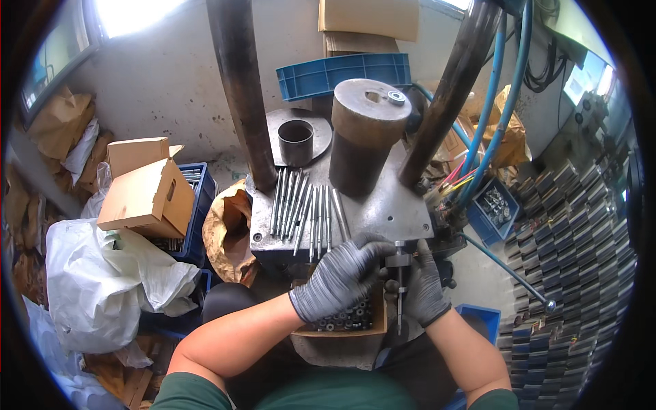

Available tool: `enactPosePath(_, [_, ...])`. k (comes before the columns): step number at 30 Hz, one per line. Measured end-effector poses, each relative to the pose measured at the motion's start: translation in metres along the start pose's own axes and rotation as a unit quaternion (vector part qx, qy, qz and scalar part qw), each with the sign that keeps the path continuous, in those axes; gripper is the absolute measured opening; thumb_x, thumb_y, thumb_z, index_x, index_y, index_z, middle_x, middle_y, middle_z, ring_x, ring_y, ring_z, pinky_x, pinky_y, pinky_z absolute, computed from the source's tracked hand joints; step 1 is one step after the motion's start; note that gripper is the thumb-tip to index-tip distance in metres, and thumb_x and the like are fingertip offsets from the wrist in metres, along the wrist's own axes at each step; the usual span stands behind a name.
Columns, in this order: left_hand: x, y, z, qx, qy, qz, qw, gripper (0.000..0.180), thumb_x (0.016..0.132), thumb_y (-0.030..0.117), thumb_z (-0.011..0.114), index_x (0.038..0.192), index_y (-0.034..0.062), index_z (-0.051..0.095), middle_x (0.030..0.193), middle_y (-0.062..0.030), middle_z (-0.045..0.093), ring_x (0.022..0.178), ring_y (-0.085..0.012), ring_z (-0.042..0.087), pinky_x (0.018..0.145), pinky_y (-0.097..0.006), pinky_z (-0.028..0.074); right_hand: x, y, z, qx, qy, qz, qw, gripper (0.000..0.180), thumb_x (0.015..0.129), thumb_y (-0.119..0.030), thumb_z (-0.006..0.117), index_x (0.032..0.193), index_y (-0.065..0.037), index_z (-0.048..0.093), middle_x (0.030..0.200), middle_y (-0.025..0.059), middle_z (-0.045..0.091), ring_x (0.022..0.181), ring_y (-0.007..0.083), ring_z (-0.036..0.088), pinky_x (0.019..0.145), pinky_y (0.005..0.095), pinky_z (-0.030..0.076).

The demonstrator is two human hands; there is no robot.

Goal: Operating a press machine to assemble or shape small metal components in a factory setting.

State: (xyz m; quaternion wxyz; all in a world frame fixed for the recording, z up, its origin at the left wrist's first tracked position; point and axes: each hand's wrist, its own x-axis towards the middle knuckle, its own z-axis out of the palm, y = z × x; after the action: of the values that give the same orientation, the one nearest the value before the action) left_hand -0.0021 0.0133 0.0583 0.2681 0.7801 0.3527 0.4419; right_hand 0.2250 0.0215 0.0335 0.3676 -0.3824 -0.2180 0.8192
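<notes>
My right hand (pixel 425 290), in a dark grey glove, is closed around a slim metal shaft (pixel 400 311) held upright. A wide disc-like collar (pixel 398 260) sits near the shaft's upper end. My left hand (pixel 345 277), gloved the same way, comes in from the left with its fingers curled by the collar. What lies between those fingertips is hidden. Several similar metal rods (pixel 301 208) lie side by side on the steel press plate (pixel 383 212) ahead. Below my left hand, a cardboard box (pixel 342 333) holds many small dark rings.
A thick steel cylinder (pixel 362 147) stands on the plate with a bearing (pixel 396 98) on top. A short tube (pixel 296 142) stands behind. Two dark columns (pixel 242 96) rise beside them. Blue bins (pixel 493 212) and a cardboard carton (pixel 147 195) flank the press. Blue hoses (pixel 493 109) hang right.
</notes>
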Motion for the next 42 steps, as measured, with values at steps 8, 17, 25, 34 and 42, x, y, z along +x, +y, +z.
enactPosePath(8, [-0.001, -0.005, 0.006, -0.296, -0.028, -0.225, 0.928, 0.055, 0.093, 0.014, 0.083, 0.140, -0.0009, 0.060, 0.121, -0.0094, 0.072, 0.113, -0.0150, 0.067, 0.101, -0.032, 0.055, -0.017, 0.016, 0.030, -0.097, -0.007, -0.037, 0.995, 0.078, 0.100, -0.078, 0.045, 0.130, -0.008, 0.061, 0.092, 0.0025, 0.069, 0.063, 0.0122, 0.063, 0.047, 0.0256, 0.050])
enactPosePath(17, [-0.003, 0.006, -0.002, -0.045, 0.041, -0.128, 0.990, 0.050, 0.085, 0.017, 0.086, 0.127, 0.0028, 0.063, 0.108, -0.0108, 0.073, 0.098, -0.0203, 0.073, 0.090, -0.035, 0.059, -0.028, 0.010, 0.003, -0.134, 0.005, -0.377, 0.917, 0.043, 0.107, -0.043, 0.058, 0.122, -0.003, 0.066, 0.088, 0.0070, 0.068, 0.082, 0.0174, 0.065, 0.103, 0.0393, 0.051])
enactPosePath(25, [-0.012, 0.017, 0.002, 0.007, 0.052, -0.055, 0.997, 0.047, 0.083, 0.021, 0.090, 0.120, 0.0068, 0.066, 0.108, -0.0121, 0.074, 0.097, -0.0229, 0.077, 0.084, -0.035, 0.062, -0.045, -0.002, 0.003, -0.162, 0.034, -0.353, 0.921, 0.034, 0.107, -0.030, 0.061, 0.126, -0.003, 0.066, 0.099, 0.0097, 0.072, 0.095, 0.0179, 0.068, 0.098, 0.0346, 0.053])
enactPosePath(34, [-0.017, 0.031, 0.026, -0.198, 0.037, -0.098, 0.975, 0.047, 0.080, 0.011, 0.089, 0.121, 0.0031, 0.066, 0.109, -0.0067, 0.073, 0.097, -0.0107, 0.069, 0.086, -0.028, 0.058, -0.033, 0.020, 0.008, -0.149, -0.113, -0.163, 0.969, 0.050, 0.111, -0.048, 0.051, 0.135, -0.005, 0.062, 0.117, 0.0054, 0.068, 0.102, 0.0124, 0.066, 0.091, 0.0282, 0.054])
enactPosePath(42, [-0.018, -0.016, 0.025, -0.295, 0.033, -0.156, 0.942, 0.047, 0.093, 0.014, 0.072, 0.136, 0.0005, 0.056, 0.120, -0.0094, 0.065, 0.108, -0.0197, 0.066, 0.093, -0.034, 0.057, -0.091, -0.012, 0.005, -0.136, -0.041, -0.197, 0.970, 0.042, 0.104, -0.053, 0.061, 0.109, -0.012, 0.066, 0.082, 0.0002, 0.066, 0.063, 0.0080, 0.059, 0.056, 0.0225, 0.049])
